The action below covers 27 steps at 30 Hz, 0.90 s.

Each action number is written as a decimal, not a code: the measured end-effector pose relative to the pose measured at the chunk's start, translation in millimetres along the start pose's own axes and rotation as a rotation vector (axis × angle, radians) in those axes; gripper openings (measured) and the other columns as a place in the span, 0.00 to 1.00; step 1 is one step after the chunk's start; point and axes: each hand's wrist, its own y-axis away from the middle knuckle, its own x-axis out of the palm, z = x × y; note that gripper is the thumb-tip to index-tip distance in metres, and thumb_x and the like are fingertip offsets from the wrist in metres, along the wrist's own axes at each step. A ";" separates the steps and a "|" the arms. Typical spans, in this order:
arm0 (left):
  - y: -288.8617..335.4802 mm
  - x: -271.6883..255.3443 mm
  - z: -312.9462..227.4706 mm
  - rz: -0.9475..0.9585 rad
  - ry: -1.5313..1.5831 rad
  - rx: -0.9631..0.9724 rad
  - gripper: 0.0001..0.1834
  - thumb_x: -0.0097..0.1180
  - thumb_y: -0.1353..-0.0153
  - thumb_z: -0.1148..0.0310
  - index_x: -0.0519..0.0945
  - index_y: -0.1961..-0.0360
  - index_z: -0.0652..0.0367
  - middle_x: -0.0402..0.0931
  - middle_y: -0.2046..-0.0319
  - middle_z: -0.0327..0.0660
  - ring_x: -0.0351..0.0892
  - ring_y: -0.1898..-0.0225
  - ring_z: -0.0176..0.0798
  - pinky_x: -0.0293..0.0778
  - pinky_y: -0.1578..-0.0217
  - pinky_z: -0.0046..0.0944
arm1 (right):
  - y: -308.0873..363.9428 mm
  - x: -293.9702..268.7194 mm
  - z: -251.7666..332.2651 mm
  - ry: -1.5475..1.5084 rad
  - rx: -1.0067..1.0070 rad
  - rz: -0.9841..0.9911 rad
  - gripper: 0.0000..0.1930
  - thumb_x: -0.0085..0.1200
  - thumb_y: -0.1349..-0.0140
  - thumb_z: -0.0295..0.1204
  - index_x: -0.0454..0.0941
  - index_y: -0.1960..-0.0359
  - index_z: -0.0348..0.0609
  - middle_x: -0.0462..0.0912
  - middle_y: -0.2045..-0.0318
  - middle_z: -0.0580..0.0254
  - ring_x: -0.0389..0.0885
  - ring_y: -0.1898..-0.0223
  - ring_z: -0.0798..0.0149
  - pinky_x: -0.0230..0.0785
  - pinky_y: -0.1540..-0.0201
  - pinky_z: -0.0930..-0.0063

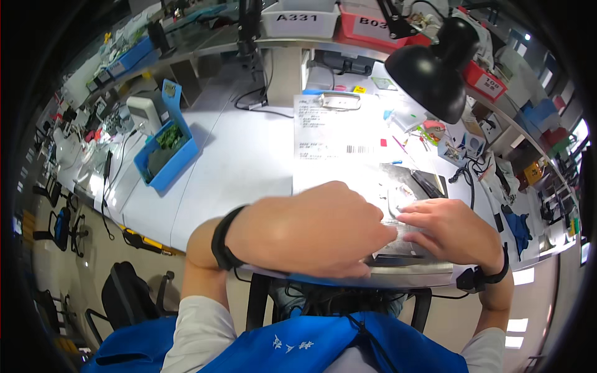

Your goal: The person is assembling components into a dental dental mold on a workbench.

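Observation:
My left hand (311,229), with a black band on its wrist, reaches across the front of the desk. Its back faces up, the fingers are curled together, and what they hold, if anything, is hidden. Just to the right, my right hand (461,231) hovers over a dark, flat tray (398,253) bearing a pale, fine-gridded sheet (398,232). A gap shows between its thumb and fingers. Beyond the fingertips lies a clear, shiny piece (399,195), perhaps plastic. Black slim tools (426,184) rest at the tray's far right.
A printed paper sheet (323,132) lies beyond my hands. A black desk lamp (429,81) hangs over the far right. On the left stands an open blue box (180,163) with green contents. Cables and small parts (460,152) crowd the right side.

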 end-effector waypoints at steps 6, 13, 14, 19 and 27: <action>-2.4 101.4 -0.1 0.159 -0.182 -0.382 0.20 0.72 0.38 0.55 0.78 0.57 0.56 0.83 0.68 0.42 0.89 0.65 0.46 0.81 0.68 0.45 | 39.2 14.7 -77.8 -0.167 0.277 -0.170 0.20 0.64 0.30 0.42 0.87 0.44 0.42 0.90 0.52 0.49 0.88 0.50 0.47 0.79 0.46 0.58; 34.6 116.9 -0.4 -0.269 -0.297 -0.528 0.09 0.65 0.44 0.78 0.79 0.64 0.56 0.78 0.71 0.42 0.81 0.68 0.47 0.76 0.70 0.47 | 41.5 65.3 -121.7 -0.263 0.195 -0.206 0.37 0.68 0.33 0.51 0.74 0.29 0.43 0.79 0.35 0.49 0.80 0.36 0.46 0.73 0.34 0.57; 35.7 114.6 2.1 -0.292 -0.304 -0.567 0.08 0.66 0.44 0.77 0.79 0.64 0.57 0.78 0.71 0.43 0.81 0.68 0.48 0.76 0.69 0.47 | 35.6 66.7 -122.1 -0.276 0.196 -0.195 0.37 0.68 0.33 0.51 0.74 0.29 0.43 0.78 0.35 0.49 0.80 0.36 0.45 0.73 0.34 0.56; 58.5 111.2 38.7 -0.360 -0.351 -0.746 0.08 0.68 0.38 0.71 0.79 0.64 0.59 0.79 0.70 0.45 0.81 0.67 0.51 0.75 0.68 0.50 | -1.2 81.2 -122.0 -0.365 0.070 -0.269 0.28 0.70 0.33 0.42 0.79 0.35 0.42 0.81 0.46 0.52 0.85 0.48 0.52 0.78 0.43 0.61; 42.9 103.2 74.5 -0.565 -0.517 -0.823 0.18 0.72 0.39 0.73 0.83 0.49 0.60 0.82 0.53 0.44 0.81 0.53 0.48 0.75 0.52 0.46 | -35.4 91.8 -124.6 -0.394 0.046 -0.226 0.17 0.69 0.34 0.32 0.83 0.47 0.40 0.80 0.53 0.55 0.85 0.52 0.55 0.78 0.48 0.63</action>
